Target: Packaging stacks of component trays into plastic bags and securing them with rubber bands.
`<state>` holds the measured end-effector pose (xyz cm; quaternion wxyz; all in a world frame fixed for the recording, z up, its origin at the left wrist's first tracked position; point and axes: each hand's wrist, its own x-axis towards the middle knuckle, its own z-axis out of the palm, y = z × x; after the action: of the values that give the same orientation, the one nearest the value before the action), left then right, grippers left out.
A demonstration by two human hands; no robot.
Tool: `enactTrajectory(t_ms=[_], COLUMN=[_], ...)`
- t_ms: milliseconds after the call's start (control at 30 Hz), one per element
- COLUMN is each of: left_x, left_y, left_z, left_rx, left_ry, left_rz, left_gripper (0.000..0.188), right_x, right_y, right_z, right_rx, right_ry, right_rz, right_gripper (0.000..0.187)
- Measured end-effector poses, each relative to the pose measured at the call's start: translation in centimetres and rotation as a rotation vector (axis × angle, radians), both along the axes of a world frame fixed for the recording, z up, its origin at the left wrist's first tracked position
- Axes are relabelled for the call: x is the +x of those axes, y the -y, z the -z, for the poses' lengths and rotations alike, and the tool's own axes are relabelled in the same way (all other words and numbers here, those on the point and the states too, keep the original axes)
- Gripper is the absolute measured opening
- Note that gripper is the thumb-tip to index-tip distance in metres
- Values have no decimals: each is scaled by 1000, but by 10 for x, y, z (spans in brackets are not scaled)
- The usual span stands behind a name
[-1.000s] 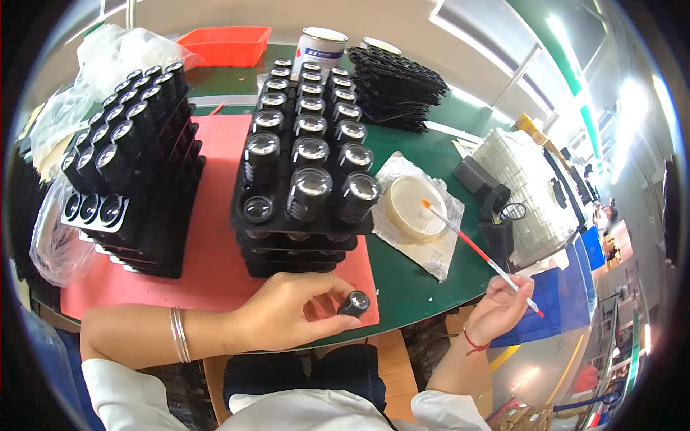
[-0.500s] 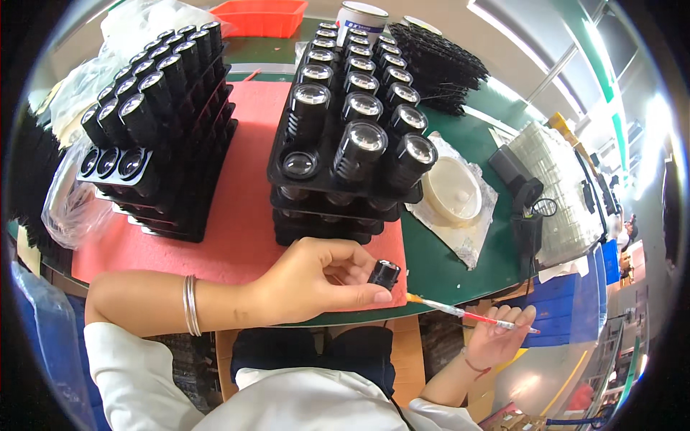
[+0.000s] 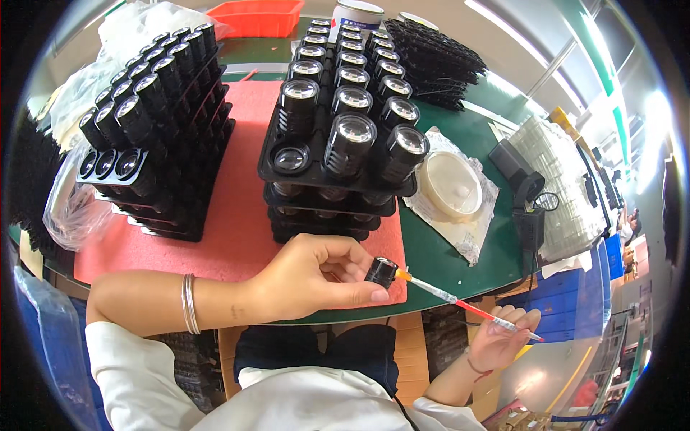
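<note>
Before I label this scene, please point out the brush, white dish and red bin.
Brush (image 3: 463,304): head view, middle of handle.
White dish (image 3: 426,188): head view, left wall.
Red bin (image 3: 260,27): head view, front wall.

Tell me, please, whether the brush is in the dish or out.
Out: the right hand holds the brush away from the dish, tip at the black cylinder.

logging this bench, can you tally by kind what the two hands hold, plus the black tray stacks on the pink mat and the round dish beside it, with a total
Black lens cylinder, in the left hand: 1
Slim paintbrush, in the right hand: 1
Black tray stacks: 2
Round dish: 1
Total: 5
</note>
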<state>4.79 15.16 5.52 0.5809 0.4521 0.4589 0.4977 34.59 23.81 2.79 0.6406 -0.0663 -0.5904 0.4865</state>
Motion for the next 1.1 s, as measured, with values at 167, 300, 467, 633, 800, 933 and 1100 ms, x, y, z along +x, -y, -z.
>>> enactTrajectory(t_ms=[167, 300, 467, 633, 800, 933, 1100], left_x=[5, 4, 5, 5, 4, 1, 3], left_y=[-4, -3, -3, -4, -5, -6, -4], left_z=[-2, -1, -1, 4, 7, 8, 10], left_rx=[2, 17, 22, 39, 104, 112, 119], left_ry=[-5, -15, -32, -8, 53, 57, 90], left_rz=[-17, -25, -22, 12, 97, 133, 161], left_gripper=[23, 27, 27, 26, 28, 30, 29], right_x=[5, 6, 11, 12, 13, 14, 20], right_y=[-4, -3, -5, -6, -9, -10, -25], right_z=[0, 0, -3, -5, -1, 0, 15], right_rx=[-2, 33, 80, 36, -7, -57, -190], right_ry=[18, 63, 120, 138, 106, 117, -88], right_rz=[-4, 46, 80, 78, 142, 197, 171], right_gripper=[28, 28, 25, 21, 22, 26, 22])
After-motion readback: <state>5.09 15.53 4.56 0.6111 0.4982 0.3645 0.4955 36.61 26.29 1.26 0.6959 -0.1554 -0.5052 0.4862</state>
